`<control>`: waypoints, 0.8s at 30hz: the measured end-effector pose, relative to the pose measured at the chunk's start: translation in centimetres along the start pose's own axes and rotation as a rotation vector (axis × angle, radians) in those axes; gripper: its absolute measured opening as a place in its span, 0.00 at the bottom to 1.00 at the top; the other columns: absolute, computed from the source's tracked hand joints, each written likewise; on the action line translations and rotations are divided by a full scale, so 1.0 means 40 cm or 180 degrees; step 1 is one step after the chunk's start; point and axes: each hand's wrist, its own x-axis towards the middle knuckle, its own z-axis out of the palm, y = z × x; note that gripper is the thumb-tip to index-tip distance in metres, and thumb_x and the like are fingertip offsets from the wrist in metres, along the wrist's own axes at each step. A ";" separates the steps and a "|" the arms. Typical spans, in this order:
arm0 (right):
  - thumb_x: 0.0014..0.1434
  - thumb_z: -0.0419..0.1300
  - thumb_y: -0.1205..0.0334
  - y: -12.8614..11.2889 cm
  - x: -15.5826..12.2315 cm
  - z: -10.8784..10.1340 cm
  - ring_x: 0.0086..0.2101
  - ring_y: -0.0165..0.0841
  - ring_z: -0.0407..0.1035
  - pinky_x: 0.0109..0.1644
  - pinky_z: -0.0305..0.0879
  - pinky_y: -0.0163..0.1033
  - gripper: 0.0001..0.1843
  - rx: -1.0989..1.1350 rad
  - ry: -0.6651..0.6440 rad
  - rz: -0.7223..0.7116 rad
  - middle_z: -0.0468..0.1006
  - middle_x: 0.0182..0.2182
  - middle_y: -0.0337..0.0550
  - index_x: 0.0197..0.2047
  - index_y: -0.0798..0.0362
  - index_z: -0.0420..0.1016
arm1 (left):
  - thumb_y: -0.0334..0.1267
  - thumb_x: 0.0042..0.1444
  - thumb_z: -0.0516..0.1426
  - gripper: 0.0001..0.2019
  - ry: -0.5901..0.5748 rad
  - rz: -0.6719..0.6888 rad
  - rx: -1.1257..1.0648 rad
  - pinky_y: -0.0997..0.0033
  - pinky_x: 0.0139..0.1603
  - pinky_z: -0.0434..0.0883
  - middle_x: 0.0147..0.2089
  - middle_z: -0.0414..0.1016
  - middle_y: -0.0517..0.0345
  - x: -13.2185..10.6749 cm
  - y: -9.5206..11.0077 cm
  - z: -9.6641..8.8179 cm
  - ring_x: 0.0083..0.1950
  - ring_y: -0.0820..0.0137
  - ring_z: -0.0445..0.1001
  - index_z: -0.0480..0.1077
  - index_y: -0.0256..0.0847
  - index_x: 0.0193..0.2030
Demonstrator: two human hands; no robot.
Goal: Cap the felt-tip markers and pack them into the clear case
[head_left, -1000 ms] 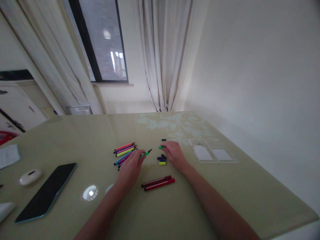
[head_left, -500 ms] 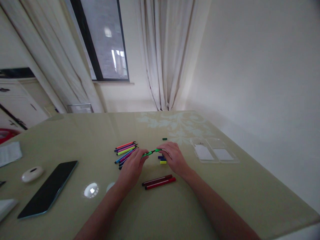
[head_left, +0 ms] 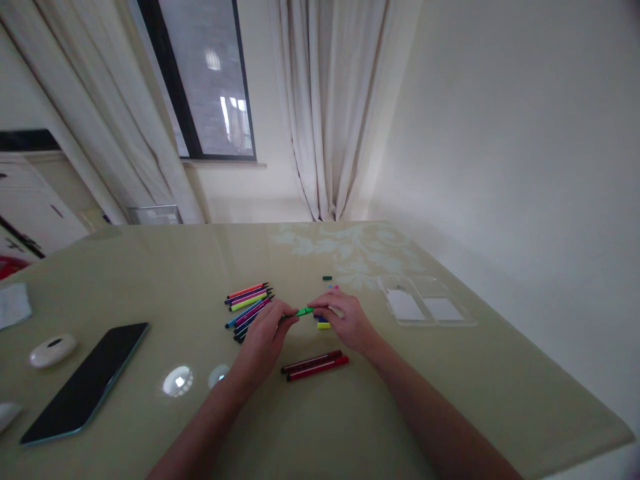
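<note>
I've got the green marker (head_left: pixel 302 311) pinched between both hands, left hand (head_left: pixel 264 337) clamped on its barrel, right hand (head_left: pixel 349 321) gripping its cap end, low over the table (head_left: pixel 450 373) between the marker pile (head_left: pixel 247 304) and loose caps (head_left: pixel 325 325).

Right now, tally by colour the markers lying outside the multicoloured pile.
Green marker: 1, pinched between the left hand and the right hand
Dark red marker: 1, on the table
Red marker: 1, beside the dark red one
Total: 3
</note>
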 end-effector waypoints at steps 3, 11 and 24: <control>0.68 0.62 0.54 -0.011 0.002 -0.001 0.37 0.37 0.77 0.46 0.72 0.42 0.11 0.0116 0.0028 0.0237 0.85 0.36 0.44 0.44 0.48 0.85 | 0.43 0.69 0.56 0.07 -0.0119 -0.0192 -0.0024 0.67 0.45 0.68 0.40 0.75 0.58 0.005 0.004 -0.012 0.43 0.65 0.73 0.72 0.44 0.43; 0.68 0.59 0.50 0.055 0.008 -0.052 0.36 0.36 0.78 0.40 0.73 0.39 0.16 0.0021 0.0821 0.1019 0.85 0.37 0.45 0.42 0.51 0.83 | 0.44 0.67 0.56 0.10 -0.1256 -0.0509 -0.0084 0.67 0.44 0.69 0.43 0.78 0.55 -0.002 0.019 -0.012 0.44 0.64 0.74 0.76 0.43 0.42; 0.58 0.68 0.71 0.095 -0.003 -0.034 0.31 0.33 0.72 0.40 0.65 0.38 0.06 -0.1103 -0.0142 0.0761 0.81 0.30 0.41 0.35 0.51 0.85 | 0.44 0.66 0.58 0.09 -0.1416 -0.0365 0.0287 0.67 0.43 0.69 0.39 0.79 0.56 -0.004 0.021 -0.010 0.41 0.64 0.76 0.78 0.45 0.39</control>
